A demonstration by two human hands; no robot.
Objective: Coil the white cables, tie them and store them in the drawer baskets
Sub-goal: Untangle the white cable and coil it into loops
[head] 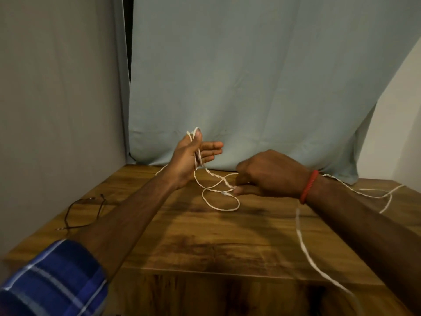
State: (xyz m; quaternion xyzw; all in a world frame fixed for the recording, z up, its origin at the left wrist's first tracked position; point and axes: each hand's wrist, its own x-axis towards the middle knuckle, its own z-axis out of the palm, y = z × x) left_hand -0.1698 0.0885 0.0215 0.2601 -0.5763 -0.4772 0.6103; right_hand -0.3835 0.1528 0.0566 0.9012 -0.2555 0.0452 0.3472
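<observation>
Two grips on white cable (218, 207): L hand (190, 157) thumb, R hand (271, 174) fingers (239, 190); wood tabletop (205, 242), black cable (68, 215); blue-grey curtain (250, 76) behind

Wood-grain surface (205, 242), pale blue cloth (250, 76) behind, grey cloth (57, 99) left, white wall (401, 115) right, dim warm light

Table (205, 247) front-ctr free; dark cable (66, 218) blocks L edge, white cable (301, 241) crosses R.
</observation>
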